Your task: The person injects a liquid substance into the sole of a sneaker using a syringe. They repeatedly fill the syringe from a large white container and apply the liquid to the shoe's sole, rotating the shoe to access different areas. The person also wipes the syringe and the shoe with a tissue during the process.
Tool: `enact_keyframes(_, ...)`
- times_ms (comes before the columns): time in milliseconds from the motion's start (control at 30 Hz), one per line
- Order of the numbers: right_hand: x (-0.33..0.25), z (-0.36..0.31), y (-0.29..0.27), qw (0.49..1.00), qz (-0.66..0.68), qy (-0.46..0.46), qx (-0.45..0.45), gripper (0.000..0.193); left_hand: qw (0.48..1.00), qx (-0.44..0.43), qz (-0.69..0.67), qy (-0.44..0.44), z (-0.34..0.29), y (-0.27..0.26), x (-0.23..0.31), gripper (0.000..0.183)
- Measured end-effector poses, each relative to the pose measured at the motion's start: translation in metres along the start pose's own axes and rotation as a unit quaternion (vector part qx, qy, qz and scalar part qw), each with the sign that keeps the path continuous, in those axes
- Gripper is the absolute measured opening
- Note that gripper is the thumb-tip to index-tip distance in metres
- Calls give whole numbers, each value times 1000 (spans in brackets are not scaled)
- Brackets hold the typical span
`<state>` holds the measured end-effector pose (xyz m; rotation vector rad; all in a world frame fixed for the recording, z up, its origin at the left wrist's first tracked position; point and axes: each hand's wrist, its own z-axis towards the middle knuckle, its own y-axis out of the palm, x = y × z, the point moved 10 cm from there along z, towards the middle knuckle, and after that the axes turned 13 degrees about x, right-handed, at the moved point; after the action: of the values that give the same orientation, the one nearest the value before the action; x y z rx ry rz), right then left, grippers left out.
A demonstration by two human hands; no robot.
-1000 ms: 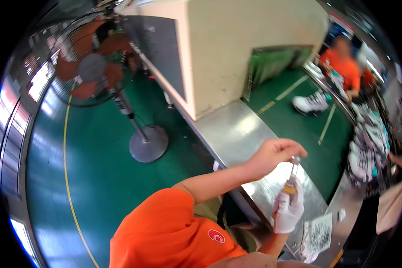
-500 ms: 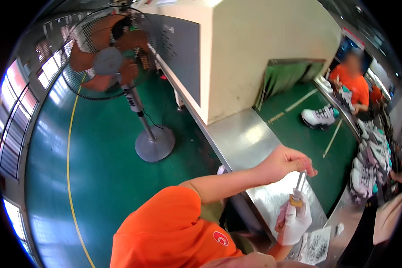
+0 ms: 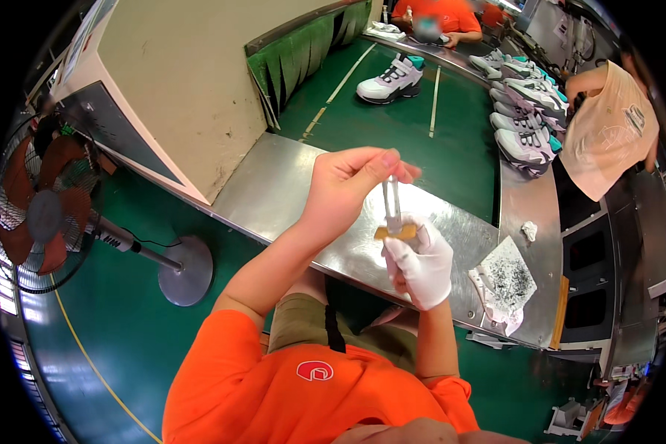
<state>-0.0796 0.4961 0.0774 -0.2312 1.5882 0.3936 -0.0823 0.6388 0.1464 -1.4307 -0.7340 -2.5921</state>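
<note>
My bare left hand [image 3: 345, 189] is closed, its fingertips pinched together at the top end of a shiny silver tube-like piece [image 3: 391, 201]. Below it, my right hand [image 3: 427, 268], in a white glove, is shut round the lower part of that piece. A yellowish-brown piece [image 3: 401, 233] sticks out between the gloved thumb and fingers, at the tube's base. Both hands are above the metal worktop [image 3: 274, 174]. What the gloved palm covers is hidden, and I cannot tell what the tube is.
A white-grey shoe [image 3: 389, 80] stands on the green belt [image 3: 459, 166], with several more shoes [image 3: 524, 140] lined up at right. A black-speckled white cloth [image 3: 507, 275] lies near the right hand. Two other people are around the line. A pedestal fan [image 3: 46, 211] stands left.
My view has swung to the right and the fan has slid to the left edge. My hands keep together at the silver tube, which stands more upright.
</note>
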Motion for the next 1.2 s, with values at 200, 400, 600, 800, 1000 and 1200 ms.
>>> enact_keyframes(200,22,-29,35,847,434,173,-255,43,988,-70,-118,-65,-19,29,1,28)
enact_keyframes(400,-15,10,-7,995,-13,-95,-15,89,995,90,-36,-28,11,-13,-6,28)
enact_keyframes(600,-90,-14,16,819,-338,-461,50,93,997,58,-8,-42,27,26,5,29)
enact_keyframes(800,-54,0,-13,984,80,-154,32,75,995,-12,-71,-67,19,56,10,29)
enact_keyframes(1000,-54,-2,-13,948,297,-88,-76,76,985,-61,-136,-83,1,73,25,30)
enact_keyframes(1200,-82,-15,-24,943,253,-200,-77,63,978,-158,-42,-127,-9,98,25,36)
